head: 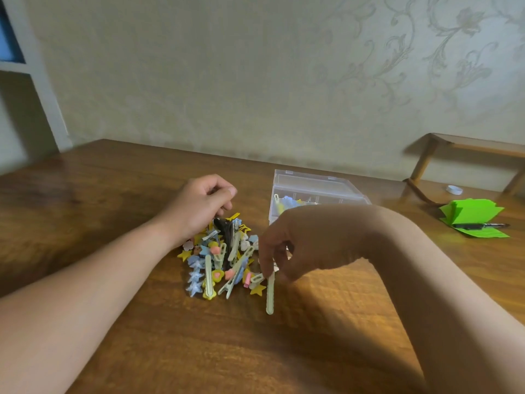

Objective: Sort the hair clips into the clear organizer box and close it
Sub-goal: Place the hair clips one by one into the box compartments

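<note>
1. The right hand (301,240) hangs wrist-up with its fingers (265,260) pointing down. Thumb and forefinger pinch the upper end of a long pale green hair clip (270,294).
2. That clip hangs below the fingertips, and its lower end touches or nearly touches the wooden table (170,336).
3. Just left of those fingers lies the pile of hair clips (221,260), with stars, flowers and long bars in yellow, blue, pink and pale green. A yellow star clip (258,290) at its edge is the nearest one to the pinching fingers.
4. The left hand (199,207) sits at the far side of the pile, with its fingers curled and the thumb tip against the forefinger. Whether they grip anything cannot be told. A black clip (224,231) stands in the pile directly under them.
5. Beyond the right hand's knuckles stands the clear organizer box (312,186), partly hidden by that hand. Blue and yellow clips show through its wall.
6. Well to the right of the right forearm lies a stack of bright green paper (471,214) with a pen (480,226) on it. A small white cap (454,190) sits beyond the stack, beside a wooden frame (426,160).
</note>
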`<state>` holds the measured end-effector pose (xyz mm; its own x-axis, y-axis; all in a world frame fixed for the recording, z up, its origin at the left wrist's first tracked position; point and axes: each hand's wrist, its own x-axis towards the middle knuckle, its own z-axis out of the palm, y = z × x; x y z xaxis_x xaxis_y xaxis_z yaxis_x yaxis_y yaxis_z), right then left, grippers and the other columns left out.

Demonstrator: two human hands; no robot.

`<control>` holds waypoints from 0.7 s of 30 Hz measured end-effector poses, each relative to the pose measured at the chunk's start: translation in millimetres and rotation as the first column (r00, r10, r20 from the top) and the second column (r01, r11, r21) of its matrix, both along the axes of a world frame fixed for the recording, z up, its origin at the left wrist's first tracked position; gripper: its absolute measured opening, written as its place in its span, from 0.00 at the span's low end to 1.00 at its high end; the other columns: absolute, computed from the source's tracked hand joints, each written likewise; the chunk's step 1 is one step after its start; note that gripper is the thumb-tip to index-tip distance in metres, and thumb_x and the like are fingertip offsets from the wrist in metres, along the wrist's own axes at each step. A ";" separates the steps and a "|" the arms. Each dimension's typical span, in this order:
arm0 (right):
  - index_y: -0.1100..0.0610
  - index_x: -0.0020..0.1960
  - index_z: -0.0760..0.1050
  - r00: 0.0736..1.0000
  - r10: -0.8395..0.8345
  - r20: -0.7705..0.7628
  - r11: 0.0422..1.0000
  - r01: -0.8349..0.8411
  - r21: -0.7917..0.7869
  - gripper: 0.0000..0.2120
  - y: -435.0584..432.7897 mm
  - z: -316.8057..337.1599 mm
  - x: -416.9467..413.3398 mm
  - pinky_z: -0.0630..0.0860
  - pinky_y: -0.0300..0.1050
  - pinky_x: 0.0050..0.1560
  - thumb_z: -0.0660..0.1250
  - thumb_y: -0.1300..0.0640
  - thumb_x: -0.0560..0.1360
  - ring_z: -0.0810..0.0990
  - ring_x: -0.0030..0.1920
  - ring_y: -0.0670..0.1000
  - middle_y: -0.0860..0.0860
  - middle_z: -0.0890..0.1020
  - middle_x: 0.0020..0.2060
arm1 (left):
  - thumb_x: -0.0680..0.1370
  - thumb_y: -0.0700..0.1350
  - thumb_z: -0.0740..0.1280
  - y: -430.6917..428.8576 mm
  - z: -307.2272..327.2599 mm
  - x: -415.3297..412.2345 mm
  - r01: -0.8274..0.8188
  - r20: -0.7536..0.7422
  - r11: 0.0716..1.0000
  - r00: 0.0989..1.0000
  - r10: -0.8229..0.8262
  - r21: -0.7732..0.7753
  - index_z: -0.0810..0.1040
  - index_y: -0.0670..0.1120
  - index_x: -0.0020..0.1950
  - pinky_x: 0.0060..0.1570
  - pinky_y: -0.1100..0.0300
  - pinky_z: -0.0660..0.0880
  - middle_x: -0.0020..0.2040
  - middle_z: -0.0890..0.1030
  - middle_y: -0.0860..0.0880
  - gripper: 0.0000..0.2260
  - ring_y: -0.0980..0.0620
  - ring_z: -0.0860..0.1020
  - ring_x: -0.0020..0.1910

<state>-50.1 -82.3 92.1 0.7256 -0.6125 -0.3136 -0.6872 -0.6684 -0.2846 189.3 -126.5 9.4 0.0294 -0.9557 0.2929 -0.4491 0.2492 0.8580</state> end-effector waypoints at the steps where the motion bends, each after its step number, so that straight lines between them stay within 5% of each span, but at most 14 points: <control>1: 0.43 0.55 0.85 1.000 -0.005 -0.028 1.000 0.005 -0.005 0.09 1.2 -1.4 2.1 0.71 0.37 0.40 0.76 0.54 0.77 0.78 0.38 0.40 0.43 0.84 0.44 | 0.83 0.49 0.68 -0.8 -0.5 0.2 0.001 -0.003 1.000 1.000 -0.001 0.000 0.86 0.50 0.53 0.55 0.46 0.81 0.44 0.87 0.49 0.07 0.53 0.83 0.42; 7: 0.46 0.53 0.83 0.986 -0.075 -0.149 0.997 0.072 -0.027 0.06 5.8 -2.5 7.2 0.67 0.34 0.36 0.77 0.51 0.77 0.76 0.38 0.39 0.40 0.79 0.42 | 0.83 0.50 0.68 -4.0 -3.2 1.2 0.001 0.008 1.000 1.000 -0.001 -0.002 0.86 0.53 0.53 0.53 0.47 0.80 0.43 0.86 0.52 0.07 0.52 0.83 0.42; 15: 0.46 0.53 0.79 0.979 -0.154 -0.133 0.983 0.139 -0.118 0.11 8.1 -0.5 3.1 0.74 0.41 0.45 0.79 0.49 0.75 0.79 0.49 0.44 0.41 0.80 0.48 | 0.84 0.50 0.68 -3.9 -2.9 1.5 -0.002 0.005 1.000 1.000 0.002 0.001 0.86 0.52 0.53 0.52 0.50 0.80 0.43 0.87 0.51 0.07 0.53 0.83 0.41; 21: 0.49 0.57 0.73 0.966 -0.093 -0.240 0.984 0.053 -0.169 0.11 7.8 -4.8 9.2 0.71 0.39 0.38 0.73 0.56 0.79 0.72 0.40 0.43 0.44 0.76 0.48 | 0.84 0.49 0.68 -4.6 -2.4 -0.8 0.000 0.007 1.000 1.000 0.000 0.003 0.86 0.51 0.53 0.50 0.52 0.79 0.43 0.86 0.51 0.07 0.53 0.83 0.41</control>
